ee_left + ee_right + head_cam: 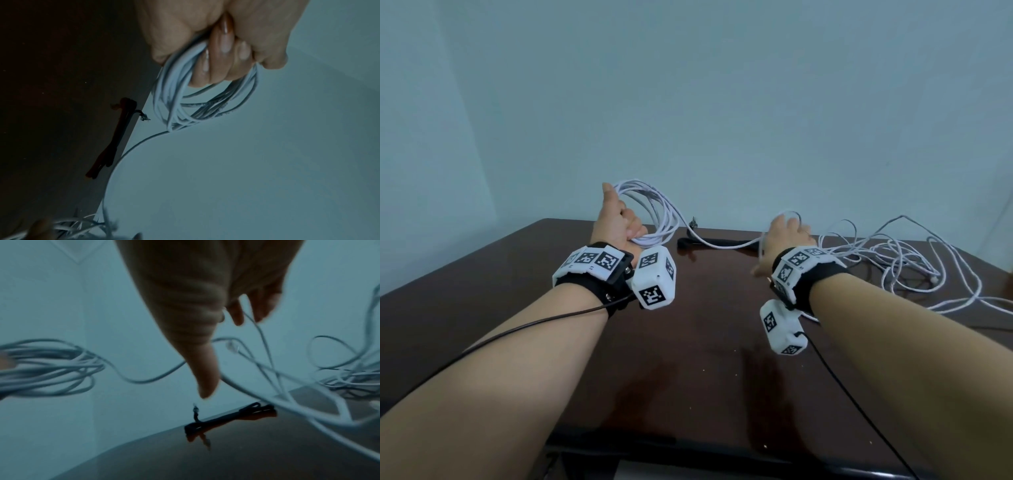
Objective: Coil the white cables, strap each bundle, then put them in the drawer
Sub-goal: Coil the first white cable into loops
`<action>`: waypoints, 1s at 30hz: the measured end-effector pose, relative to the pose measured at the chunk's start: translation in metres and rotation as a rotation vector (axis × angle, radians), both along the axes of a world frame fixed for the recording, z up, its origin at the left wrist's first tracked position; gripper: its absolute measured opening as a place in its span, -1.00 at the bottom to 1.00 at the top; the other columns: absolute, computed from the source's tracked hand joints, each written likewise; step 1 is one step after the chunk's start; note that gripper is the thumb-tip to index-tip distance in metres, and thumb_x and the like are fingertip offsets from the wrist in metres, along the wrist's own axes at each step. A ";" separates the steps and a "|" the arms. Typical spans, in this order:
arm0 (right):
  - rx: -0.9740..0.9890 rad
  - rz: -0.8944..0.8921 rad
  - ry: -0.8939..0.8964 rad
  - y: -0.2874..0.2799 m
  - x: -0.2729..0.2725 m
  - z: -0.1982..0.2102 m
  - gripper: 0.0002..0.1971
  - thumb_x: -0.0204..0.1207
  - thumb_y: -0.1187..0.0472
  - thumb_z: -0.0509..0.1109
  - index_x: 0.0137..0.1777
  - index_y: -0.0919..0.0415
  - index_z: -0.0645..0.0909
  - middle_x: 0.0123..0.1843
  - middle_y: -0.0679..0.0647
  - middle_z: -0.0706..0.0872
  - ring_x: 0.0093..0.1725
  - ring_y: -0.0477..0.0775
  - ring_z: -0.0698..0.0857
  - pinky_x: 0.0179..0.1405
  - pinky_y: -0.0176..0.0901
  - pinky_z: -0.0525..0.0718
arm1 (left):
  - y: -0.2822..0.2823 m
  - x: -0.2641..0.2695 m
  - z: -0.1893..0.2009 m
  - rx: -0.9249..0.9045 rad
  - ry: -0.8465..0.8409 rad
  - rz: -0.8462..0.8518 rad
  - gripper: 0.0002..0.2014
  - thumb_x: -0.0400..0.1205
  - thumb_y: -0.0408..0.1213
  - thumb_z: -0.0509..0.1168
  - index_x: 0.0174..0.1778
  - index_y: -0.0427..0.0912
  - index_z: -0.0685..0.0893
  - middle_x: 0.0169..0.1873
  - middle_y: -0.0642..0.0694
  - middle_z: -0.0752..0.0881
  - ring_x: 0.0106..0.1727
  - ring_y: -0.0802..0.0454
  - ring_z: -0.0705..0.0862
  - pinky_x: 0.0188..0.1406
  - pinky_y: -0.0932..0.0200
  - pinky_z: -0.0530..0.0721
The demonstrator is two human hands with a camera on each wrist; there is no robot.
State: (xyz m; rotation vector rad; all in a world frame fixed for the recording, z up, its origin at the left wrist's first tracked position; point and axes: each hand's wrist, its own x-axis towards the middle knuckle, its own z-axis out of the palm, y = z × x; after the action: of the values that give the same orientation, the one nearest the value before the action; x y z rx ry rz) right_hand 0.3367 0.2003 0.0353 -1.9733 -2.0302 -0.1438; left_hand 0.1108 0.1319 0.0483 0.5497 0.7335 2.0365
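My left hand (616,219) is raised over the far edge of the table and grips a coil of white cable (654,212) with several loops. In the left wrist view its fingers (216,48) curl round the coil (179,100). One strand (722,244) sags from the coil to my right hand (784,236). That hand has its thumb (205,369) straight, and the cable (261,337) slides between loosely spread fingers. Past it the cable ends in a loose tangle (900,263) on the table's right side. Black straps (709,243) lie by the far edge.
The dark brown table (688,359) stands against a pale blue wall. Thin dark leads from the wrist cameras trail back over the near part of the table. No drawer is in view.
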 end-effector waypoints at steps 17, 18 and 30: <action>0.090 -0.175 0.268 0.025 0.005 -0.019 -0.37 0.55 0.28 0.34 0.53 0.36 0.12 0.45 0.33 0.33 0.38 0.31 0.45 0.23 0.06 0.53 | -0.002 -0.006 -0.010 -0.042 0.032 0.025 -0.56 0.65 0.14 0.19 -0.43 -0.05 0.32 -0.70 0.06 0.18 -0.75 0.16 0.10 -0.75 0.34 0.11; 0.157 -0.106 0.188 0.019 0.006 -0.015 -0.30 0.48 0.34 0.39 0.54 0.33 0.10 0.45 0.31 0.33 0.40 0.32 0.42 0.26 0.07 0.53 | -0.001 -0.005 -0.011 -0.041 0.033 0.021 -0.56 0.65 0.14 0.19 -0.43 -0.06 0.32 -0.70 0.06 0.18 -0.75 0.16 0.10 -0.75 0.33 0.10; -0.113 0.465 -0.275 0.009 -0.022 -0.012 -0.72 0.68 0.05 0.14 0.25 -0.08 0.62 0.13 0.08 0.63 0.26 0.18 0.53 0.29 0.05 0.42 | -0.009 -0.008 -0.002 -0.051 0.097 0.048 -0.57 0.64 0.17 0.17 -0.41 -0.05 0.34 -0.70 0.07 0.16 -0.74 0.17 0.10 -0.76 0.33 0.12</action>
State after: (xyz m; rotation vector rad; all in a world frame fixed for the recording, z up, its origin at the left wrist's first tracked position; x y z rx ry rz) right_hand 0.3150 0.2092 0.0232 -1.5510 -2.6686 -0.2070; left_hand 0.1030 0.1231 0.0462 0.6095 0.8618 2.0407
